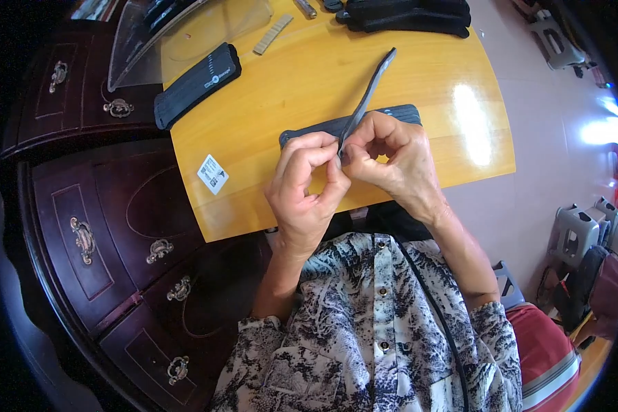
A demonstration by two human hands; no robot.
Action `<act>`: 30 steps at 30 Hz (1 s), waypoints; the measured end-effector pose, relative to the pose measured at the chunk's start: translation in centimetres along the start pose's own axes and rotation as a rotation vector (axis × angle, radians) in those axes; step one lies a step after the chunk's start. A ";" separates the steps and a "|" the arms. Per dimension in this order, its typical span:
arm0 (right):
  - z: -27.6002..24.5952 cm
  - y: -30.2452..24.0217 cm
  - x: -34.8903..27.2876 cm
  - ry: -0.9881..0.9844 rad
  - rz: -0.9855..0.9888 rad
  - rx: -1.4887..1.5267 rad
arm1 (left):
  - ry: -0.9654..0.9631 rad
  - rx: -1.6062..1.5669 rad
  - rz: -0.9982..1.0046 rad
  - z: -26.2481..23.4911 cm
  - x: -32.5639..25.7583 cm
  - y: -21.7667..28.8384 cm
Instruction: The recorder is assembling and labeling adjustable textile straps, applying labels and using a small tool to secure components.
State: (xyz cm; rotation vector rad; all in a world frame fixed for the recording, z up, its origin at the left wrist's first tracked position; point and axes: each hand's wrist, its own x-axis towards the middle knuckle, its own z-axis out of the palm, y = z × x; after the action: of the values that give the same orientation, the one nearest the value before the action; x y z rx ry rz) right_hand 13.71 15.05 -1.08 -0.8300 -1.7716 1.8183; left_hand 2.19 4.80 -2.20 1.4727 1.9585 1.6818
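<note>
1. My yellow table (pixel 453 75) is in front of me. A dark flat pack (pixel 198 85) with white print lies by the table's left edge. A white card (pixel 213 174) lies closer to me on that same side.
2. At the table's far edge are a bumpy tan strip (pixel 273 34) and a fat black bundle (pixel 405 15).
3. Left of the table is a big brown cabinet (pixel 62 185) with curly handles. Right of the table, a grey stool (pixel 575 232) stands on the floor.
4. A grey strip (pixel 369 96) is up over the middle of the table. It is long and thin, and it leans to the right at the top. My fingers hide its bottom end, so I can't tell its shape there.
5. My left hand (pixel 307 180) pinches that bottom end with thumb and finger. My right hand (pixel 391 158) pinches there too, with its fingers curled.
6. Behind my hands, a dark flat piece (pixel 316 130) lies on the table, partly covered.
7. At the table's far left corner is a clear box (pixel 220 31). It seems to have dark things (pixel 161 10) in it.
</note>
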 end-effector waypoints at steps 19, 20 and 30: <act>-0.5 -1.0 0.4 -0.090 -0.099 -0.149 | -0.017 -0.014 -0.085 -0.4 -0.4 -0.6; -0.5 -0.9 0.5 -0.093 -0.099 -0.150 | -0.015 -0.014 -0.086 -0.2 -0.4 -0.7; 0.2 -0.9 0.6 -0.069 -0.020 -0.192 | -0.019 0.167 0.103 -0.1 -0.4 -0.6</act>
State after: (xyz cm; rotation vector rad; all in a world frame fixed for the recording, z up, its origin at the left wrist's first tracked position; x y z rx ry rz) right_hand 13.13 15.38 -0.20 -0.8263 -2.0158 1.7023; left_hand 1.98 4.50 -2.78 1.6673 2.0912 1.5691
